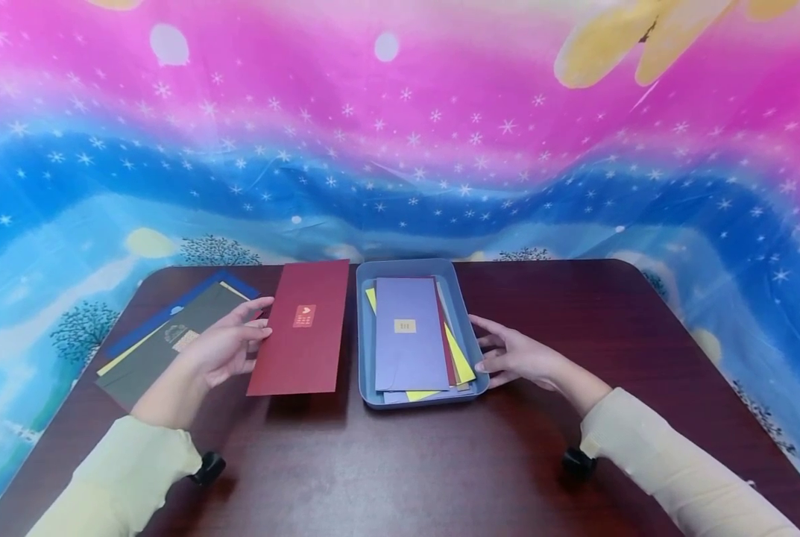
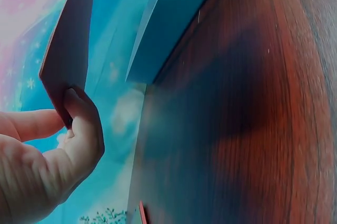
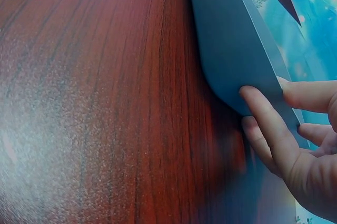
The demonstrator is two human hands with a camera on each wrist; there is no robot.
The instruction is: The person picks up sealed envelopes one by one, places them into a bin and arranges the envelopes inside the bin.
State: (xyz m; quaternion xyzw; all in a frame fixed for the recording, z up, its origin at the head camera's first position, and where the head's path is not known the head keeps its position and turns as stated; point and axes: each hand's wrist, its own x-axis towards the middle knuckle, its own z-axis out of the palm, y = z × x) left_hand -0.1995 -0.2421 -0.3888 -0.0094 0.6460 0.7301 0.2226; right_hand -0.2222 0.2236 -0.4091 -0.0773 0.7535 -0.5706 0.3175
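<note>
My left hand (image 1: 228,344) pinches a dark red envelope (image 1: 306,350) by its left edge, thumb on one side and fingers on the other. A small orange-red label with a heart sits at the envelope's middle. In the left wrist view, the envelope (image 2: 73,40) is held up off the table. Beside it stands a grey-blue tray (image 1: 366,350) of stacked envelopes, a lavender envelope (image 1: 409,358) with a pale label on top. Against the tray's right side, my right hand (image 1: 517,358) rests its fingertips; the right wrist view shows them touching the tray's outer wall (image 3: 231,40).
Left of the tray, a dark grey-green envelope (image 1: 147,365) lies over yellow and blue envelopes (image 1: 145,321), partly behind my left hand. Yellow and red edges show beneath the lavender one. The dark wooden table (image 1: 386,470) ends at a colourful cloth backdrop (image 1: 400,186).
</note>
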